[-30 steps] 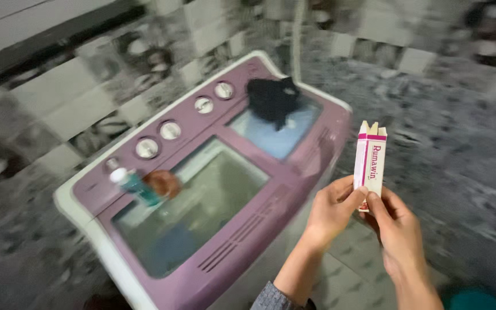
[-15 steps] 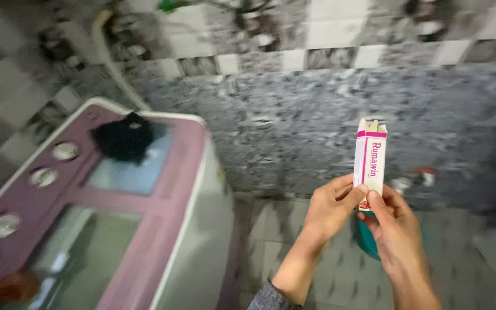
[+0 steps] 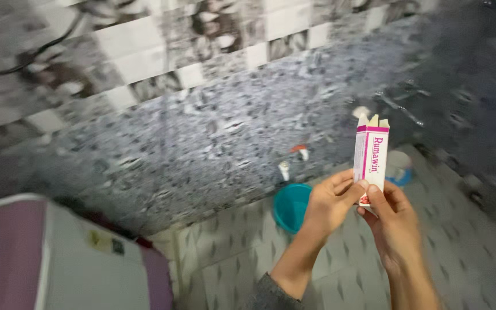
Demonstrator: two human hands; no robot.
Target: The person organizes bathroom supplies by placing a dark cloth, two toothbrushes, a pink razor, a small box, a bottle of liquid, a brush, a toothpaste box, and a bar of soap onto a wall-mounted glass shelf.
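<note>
Hands holding a slim white and pink cardboard carton (image 3: 371,161) upright, its top flaps open.

We are pinching the carton's lower end between both hands: our left hand (image 3: 329,208) is closing thumb and fingers on its left edge, our right hand (image 3: 391,221) is gripping from below and the right. Since a second ago our view has been swinging away from the purple and white washing machine (image 3: 58,258), now only at the lower left corner, toward a teal plastic bucket (image 3: 291,205) on the tiled floor (image 3: 225,252); the grip is staying unchanged.
</note>
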